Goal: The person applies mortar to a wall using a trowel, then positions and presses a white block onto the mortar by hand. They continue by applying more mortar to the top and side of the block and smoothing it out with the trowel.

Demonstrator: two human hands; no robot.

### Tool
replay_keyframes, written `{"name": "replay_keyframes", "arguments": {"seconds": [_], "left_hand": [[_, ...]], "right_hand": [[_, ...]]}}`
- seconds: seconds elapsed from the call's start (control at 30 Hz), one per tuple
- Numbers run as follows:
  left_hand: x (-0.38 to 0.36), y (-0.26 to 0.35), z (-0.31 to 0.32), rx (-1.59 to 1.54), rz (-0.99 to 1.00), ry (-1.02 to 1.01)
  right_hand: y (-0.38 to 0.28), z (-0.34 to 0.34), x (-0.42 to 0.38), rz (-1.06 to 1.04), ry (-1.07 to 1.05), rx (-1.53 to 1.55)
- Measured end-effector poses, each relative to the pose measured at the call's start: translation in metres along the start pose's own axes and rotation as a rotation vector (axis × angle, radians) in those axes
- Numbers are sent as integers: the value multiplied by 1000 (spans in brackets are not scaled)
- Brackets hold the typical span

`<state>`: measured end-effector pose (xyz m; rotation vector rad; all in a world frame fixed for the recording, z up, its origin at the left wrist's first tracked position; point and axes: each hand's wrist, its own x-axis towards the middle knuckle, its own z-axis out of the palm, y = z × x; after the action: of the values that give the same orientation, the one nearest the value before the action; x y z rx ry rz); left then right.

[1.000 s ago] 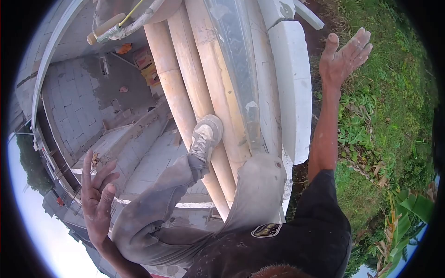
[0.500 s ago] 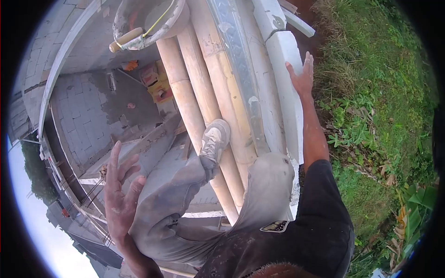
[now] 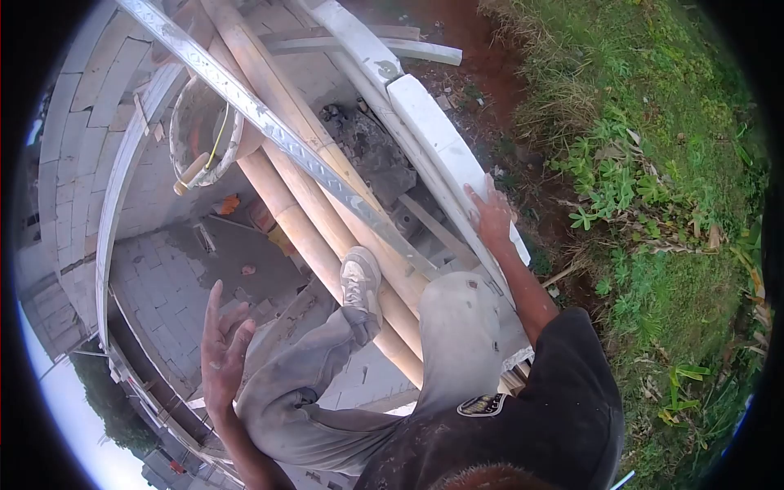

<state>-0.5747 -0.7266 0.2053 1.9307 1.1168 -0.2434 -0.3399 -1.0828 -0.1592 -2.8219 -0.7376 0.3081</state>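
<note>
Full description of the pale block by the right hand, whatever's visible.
The pale block is long, straight-edged and whitish, masonry-like in look, with a mostly plain face. It lies lengthwise on the outer side, running obliquely in view. Its far end meets or nearly meets another block. The right hand lies over its near part, apparently touching; that part is partly hidden. What supports it underneath isn't visible.
</note>
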Motion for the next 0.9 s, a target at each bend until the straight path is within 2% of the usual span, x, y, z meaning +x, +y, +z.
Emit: {"name": "replay_keyframes", "arguments": {"seconds": [0.3, 0.6, 0.9], "left_hand": [[7, 26, 13, 26, 32, -23], [6, 22, 20, 88, 69, -46], [2, 44, 34, 207, 107, -40]], "right_hand": [[1, 21, 0, 21, 46, -70], [-1, 23, -2, 45, 17, -109], [9, -7, -12, 9, -130, 74]]}}
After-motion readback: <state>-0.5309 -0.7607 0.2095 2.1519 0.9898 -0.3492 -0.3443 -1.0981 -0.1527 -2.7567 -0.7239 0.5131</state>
